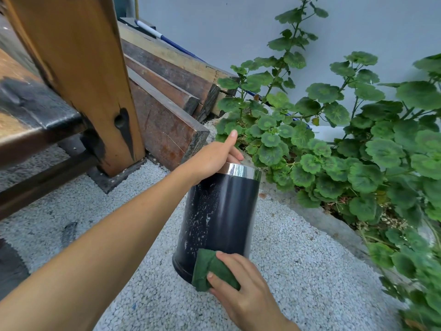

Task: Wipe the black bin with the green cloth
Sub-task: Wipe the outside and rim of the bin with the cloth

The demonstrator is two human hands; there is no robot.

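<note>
The black bin [219, 216], a cylinder with a shiny metal band at its top, stands on the pebbled ground, tilted toward me. White soapy flecks cover its left side. My left hand [212, 161] grips the bin's top rim, with the index finger pointing up. My right hand [241, 290] presses the folded green cloth [210, 271] against the bin's lower side near its base.
A thick wooden post [90, 91] and bench frame stand at the left. Dark wooden beams [167, 103] lie stacked behind the bin. Leafy green plants [358, 151] fill a raised bed at the right, close to the bin. Pale gravel floor [298, 271] surrounds it.
</note>
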